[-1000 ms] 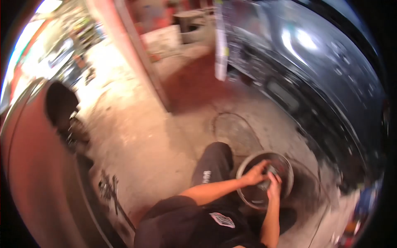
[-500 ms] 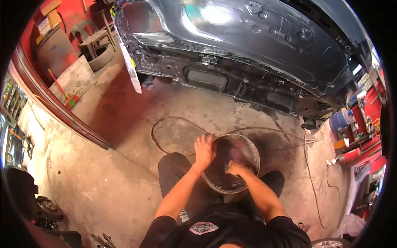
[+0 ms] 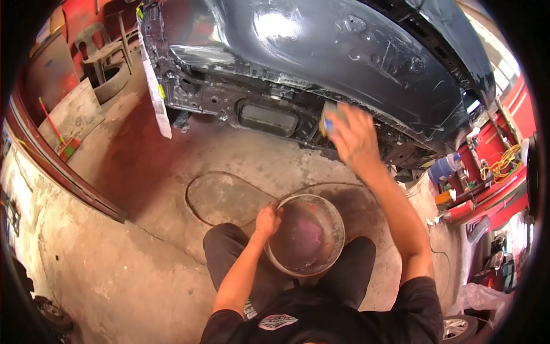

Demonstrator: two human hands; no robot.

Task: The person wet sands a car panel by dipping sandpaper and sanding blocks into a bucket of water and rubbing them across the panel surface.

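A round bucket (image 3: 342,230) stands between my knees, with dark liquid and a pinkish patch inside. My left hand (image 3: 267,222) is closed on its left rim. My right hand (image 3: 356,140) is raised beyond the bucket, in front of the lower edge of a dark grey car body panel (image 3: 321,54). Its fingers grip a small grey-and-yellow pad (image 3: 327,117) with a blue spot; motion blurs it, so its exact kind is unclear. Whether the pad touches the panel I cannot tell.
A hose (image 3: 188,198) loops over the concrete floor behind the bucket. At the left stand a plastic chair (image 3: 97,49), a tyre (image 3: 112,83) and a broom (image 3: 69,148). A blue container (image 3: 442,167) and red shelving (image 3: 498,195) are at the right.
My right hand has come out of the bucket and moved up and forward to the car panel, with the pad in it. My left hand stays at the rim. The view has shifted slightly.
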